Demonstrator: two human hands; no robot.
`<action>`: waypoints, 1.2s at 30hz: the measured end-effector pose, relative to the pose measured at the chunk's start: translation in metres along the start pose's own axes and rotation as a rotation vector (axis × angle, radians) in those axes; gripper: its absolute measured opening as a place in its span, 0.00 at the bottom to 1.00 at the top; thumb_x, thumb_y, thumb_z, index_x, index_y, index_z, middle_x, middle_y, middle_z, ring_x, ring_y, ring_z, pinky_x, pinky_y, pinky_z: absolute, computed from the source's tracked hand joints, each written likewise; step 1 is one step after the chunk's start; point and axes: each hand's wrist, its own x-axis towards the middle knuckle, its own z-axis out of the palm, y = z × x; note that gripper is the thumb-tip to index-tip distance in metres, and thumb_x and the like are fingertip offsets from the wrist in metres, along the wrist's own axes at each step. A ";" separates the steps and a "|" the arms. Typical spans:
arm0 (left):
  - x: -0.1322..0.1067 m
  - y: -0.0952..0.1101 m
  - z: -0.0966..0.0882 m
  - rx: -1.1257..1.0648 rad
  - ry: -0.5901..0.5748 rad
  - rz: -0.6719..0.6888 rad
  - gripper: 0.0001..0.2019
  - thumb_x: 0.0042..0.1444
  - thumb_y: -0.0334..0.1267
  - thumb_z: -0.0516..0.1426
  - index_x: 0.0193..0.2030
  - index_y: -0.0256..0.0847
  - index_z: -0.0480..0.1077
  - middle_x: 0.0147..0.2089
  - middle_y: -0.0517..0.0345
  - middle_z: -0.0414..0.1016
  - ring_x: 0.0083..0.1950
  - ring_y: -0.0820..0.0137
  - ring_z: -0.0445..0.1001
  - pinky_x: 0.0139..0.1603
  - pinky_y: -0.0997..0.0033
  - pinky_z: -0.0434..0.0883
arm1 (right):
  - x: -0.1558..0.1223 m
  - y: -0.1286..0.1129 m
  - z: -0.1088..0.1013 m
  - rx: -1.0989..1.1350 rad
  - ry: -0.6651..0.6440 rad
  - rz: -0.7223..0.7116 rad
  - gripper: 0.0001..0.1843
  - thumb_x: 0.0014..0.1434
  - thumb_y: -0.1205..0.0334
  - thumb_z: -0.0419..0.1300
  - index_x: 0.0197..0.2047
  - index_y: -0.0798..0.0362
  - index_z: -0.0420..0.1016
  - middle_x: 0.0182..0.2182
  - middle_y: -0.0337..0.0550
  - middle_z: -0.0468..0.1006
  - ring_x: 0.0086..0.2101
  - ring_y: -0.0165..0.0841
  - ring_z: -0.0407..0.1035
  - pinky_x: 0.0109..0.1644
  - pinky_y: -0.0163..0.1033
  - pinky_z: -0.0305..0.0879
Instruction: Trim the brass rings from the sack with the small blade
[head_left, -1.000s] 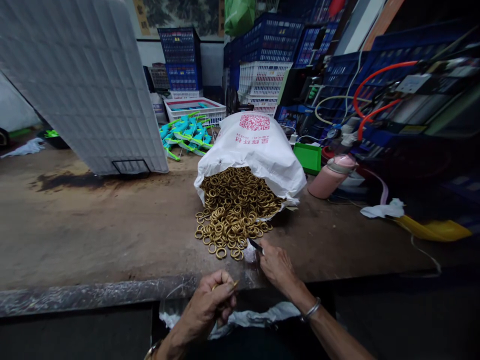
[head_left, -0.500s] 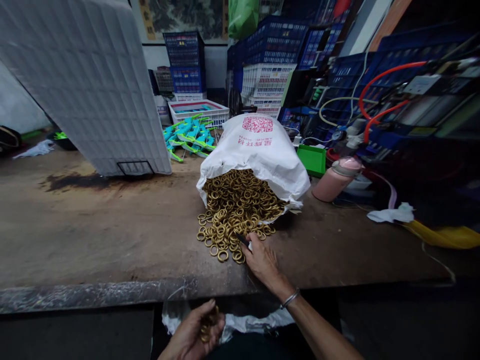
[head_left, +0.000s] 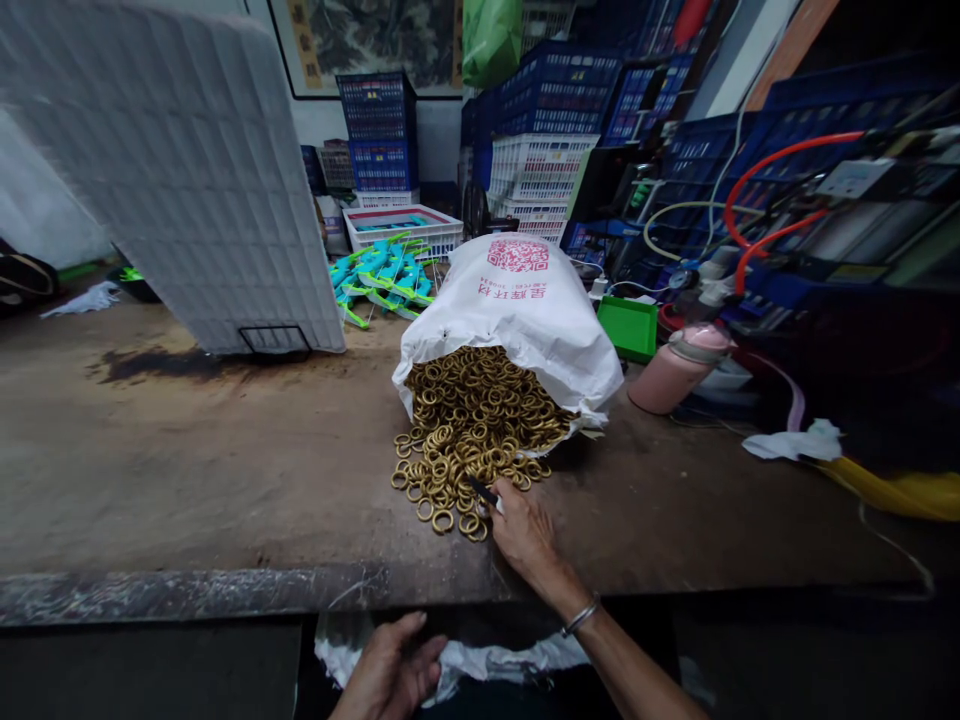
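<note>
A white woven sack [head_left: 517, 300] with red print lies on its side on the workbench, its mouth towards me. Brass-coloured rings [head_left: 442, 475] spill out of it into a loose pile. At the pile's near right edge my right hand [head_left: 525, 530] is closed on a small knife [head_left: 482, 490], its dark blade pointing left over the rings. Below the bench edge my left hand [head_left: 397, 665] is open, palm up with fingers apart, and I see no rings in it. Behind it, under the bench edge, is the white rim of an open bag [head_left: 495, 662].
A tall white padded panel [head_left: 202, 190] stands at left on the bench [head_left: 225, 480]. Turquoise and green plastic parts [head_left: 382, 275] lie behind the sack. To its right are a green tray [head_left: 628, 328], a pink bottle [head_left: 675, 370] and a machine with red hoses [head_left: 780, 180]. Stacked crates [head_left: 555, 85] fill the back.
The rings that lay in my left hand are gone from it and its fingers have opened. My right hand stays by the pile with the knife. The view has shifted slightly.
</note>
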 end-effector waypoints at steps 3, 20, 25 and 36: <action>0.000 0.000 0.000 0.048 -0.025 -0.004 0.06 0.48 0.29 0.57 0.31 0.35 0.63 0.28 0.51 0.72 0.26 0.69 0.72 0.20 0.76 0.67 | -0.001 0.000 0.000 0.006 0.014 -0.044 0.05 0.57 0.60 0.52 0.37 0.51 0.66 0.31 0.41 0.76 0.31 0.32 0.69 0.29 0.34 0.47; -0.055 0.018 0.030 0.704 -0.361 0.527 0.19 0.46 0.54 0.56 0.28 0.35 0.69 0.24 0.58 0.68 0.22 0.75 0.64 0.20 0.77 0.63 | 0.000 0.007 -0.006 0.556 0.060 -0.049 0.15 0.55 0.54 0.48 0.29 0.53 0.70 0.22 0.38 0.70 0.23 0.28 0.61 0.27 0.31 0.54; -0.054 0.033 0.079 0.598 -0.246 0.623 0.22 0.44 0.48 0.58 0.44 0.37 0.64 0.20 0.65 0.64 0.16 0.77 0.60 0.15 0.79 0.58 | -0.016 -0.003 -0.011 0.916 -0.050 0.010 0.16 0.53 0.50 0.51 0.23 0.53 0.64 0.17 0.34 0.63 0.20 0.26 0.56 0.25 0.31 0.54; -0.034 0.025 0.088 0.696 -0.308 0.979 0.07 0.49 0.39 0.57 0.25 0.38 0.69 0.24 0.58 0.71 0.28 0.71 0.67 0.33 0.75 0.64 | -0.036 -0.011 -0.018 0.908 -0.169 0.006 0.16 0.52 0.49 0.52 0.25 0.54 0.66 0.17 0.34 0.64 0.22 0.27 0.58 0.29 0.33 0.56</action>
